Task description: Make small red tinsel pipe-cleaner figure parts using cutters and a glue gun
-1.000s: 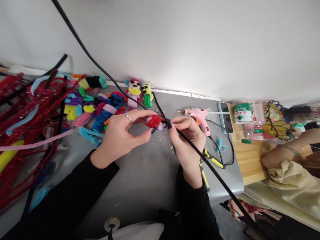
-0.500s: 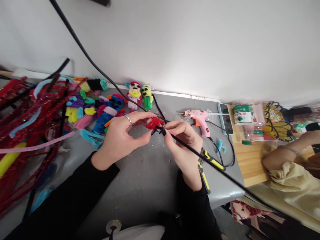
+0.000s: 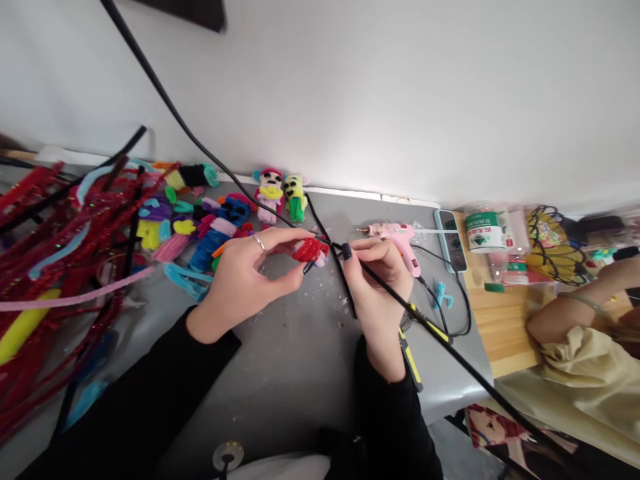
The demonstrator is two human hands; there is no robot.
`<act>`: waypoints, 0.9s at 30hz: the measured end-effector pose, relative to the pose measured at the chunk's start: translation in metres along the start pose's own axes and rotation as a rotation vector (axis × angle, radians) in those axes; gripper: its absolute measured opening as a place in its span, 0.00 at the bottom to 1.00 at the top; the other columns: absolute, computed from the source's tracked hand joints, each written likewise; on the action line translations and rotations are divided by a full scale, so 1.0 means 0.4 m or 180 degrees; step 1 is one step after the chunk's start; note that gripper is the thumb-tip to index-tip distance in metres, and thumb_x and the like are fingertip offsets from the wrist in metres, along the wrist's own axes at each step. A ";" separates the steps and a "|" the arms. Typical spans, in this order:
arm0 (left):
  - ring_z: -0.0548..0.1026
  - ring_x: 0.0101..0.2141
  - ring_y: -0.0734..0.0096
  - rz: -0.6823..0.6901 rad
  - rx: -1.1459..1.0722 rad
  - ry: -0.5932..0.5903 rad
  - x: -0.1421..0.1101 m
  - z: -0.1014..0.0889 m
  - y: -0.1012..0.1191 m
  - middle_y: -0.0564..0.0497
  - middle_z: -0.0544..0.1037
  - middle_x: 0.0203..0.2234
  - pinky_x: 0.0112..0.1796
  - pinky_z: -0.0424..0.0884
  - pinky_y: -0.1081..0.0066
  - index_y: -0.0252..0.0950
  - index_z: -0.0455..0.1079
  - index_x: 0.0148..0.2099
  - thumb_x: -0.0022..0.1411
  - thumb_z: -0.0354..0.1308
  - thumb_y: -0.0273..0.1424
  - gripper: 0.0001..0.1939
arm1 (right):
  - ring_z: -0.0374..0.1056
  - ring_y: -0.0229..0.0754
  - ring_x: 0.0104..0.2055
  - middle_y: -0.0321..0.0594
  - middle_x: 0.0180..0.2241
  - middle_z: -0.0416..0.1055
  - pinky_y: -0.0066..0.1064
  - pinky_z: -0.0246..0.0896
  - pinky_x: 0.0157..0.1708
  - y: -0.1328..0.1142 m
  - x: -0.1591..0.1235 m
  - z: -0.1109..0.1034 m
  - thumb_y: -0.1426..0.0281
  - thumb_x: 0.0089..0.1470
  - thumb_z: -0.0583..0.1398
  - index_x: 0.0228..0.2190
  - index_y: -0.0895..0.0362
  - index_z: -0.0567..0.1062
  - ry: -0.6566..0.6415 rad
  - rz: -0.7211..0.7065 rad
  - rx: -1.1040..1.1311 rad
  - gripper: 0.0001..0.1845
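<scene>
The red pipe-cleaner piece [image 3: 309,249] sits just above the middle of the grey table [image 3: 295,360], pinched between the thumb and fingers of the left hand [image 3: 245,280], which wears a ring. At 3 o'clock of it, touching, the right hand [image 3: 377,287] is closed on a black pipe cleaner [image 3: 345,283], whose upper end meets the red piece. A black cable [image 3: 430,333] crosses over the right hand from 10 to 4 o'clock. At 4 o'clock of the right hand lie yellow-handled pliers [image 3: 417,337]. At 1 o'clock a pink glue gun [image 3: 397,237] rests on the table, a phone [image 3: 450,240] just beyond it. Well to the 9 o'clock side spreads a heap of red stems [image 3: 55,267]. Farther, at 12 o'clock, small figures [image 3: 280,193] stand by the wall. At the 3 o'clock edge, another person's arm [image 3: 565,313] lies on a wooden board [image 3: 500,320].
</scene>
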State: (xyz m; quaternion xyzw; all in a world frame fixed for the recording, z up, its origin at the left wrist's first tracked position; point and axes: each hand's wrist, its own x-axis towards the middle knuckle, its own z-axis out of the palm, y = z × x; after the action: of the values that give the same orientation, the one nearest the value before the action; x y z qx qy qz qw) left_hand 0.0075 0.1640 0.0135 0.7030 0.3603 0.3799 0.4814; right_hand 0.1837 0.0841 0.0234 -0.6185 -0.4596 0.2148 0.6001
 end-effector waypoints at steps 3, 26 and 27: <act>0.87 0.40 0.58 -0.0018 -0.0114 0.0001 0.002 -0.001 0.003 0.50 0.89 0.43 0.48 0.86 0.61 0.42 0.83 0.50 0.59 0.64 0.29 0.17 | 0.77 0.37 0.35 0.33 0.32 0.79 0.31 0.74 0.40 0.005 0.005 0.004 0.71 0.64 0.67 0.33 0.53 0.73 0.0338 0.0007 -0.0129 0.08; 0.87 0.44 0.56 -0.0260 -0.0121 -0.0720 0.006 0.003 0.001 0.45 0.89 0.46 0.48 0.83 0.65 0.34 0.83 0.52 0.58 0.60 0.35 0.22 | 0.70 0.49 0.39 0.47 0.37 0.78 0.38 0.62 0.41 0.042 0.084 -0.107 0.71 0.70 0.54 0.36 0.55 0.78 0.0105 -0.0362 -0.3344 0.14; 0.87 0.44 0.56 -0.0248 -0.0098 -0.0748 0.006 0.003 0.001 0.45 0.89 0.45 0.47 0.83 0.66 0.34 0.83 0.52 0.58 0.59 0.35 0.22 | 0.69 0.49 0.38 0.47 0.36 0.76 0.37 0.59 0.39 0.029 0.093 -0.111 0.72 0.69 0.55 0.35 0.56 0.78 0.0095 -0.0206 -0.3571 0.13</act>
State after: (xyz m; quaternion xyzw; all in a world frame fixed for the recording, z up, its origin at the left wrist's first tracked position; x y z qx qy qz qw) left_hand 0.0096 0.1654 0.0140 0.7206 0.3226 0.2814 0.5454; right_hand 0.2418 0.0922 0.0314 -0.8314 -0.5136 -0.0899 0.1919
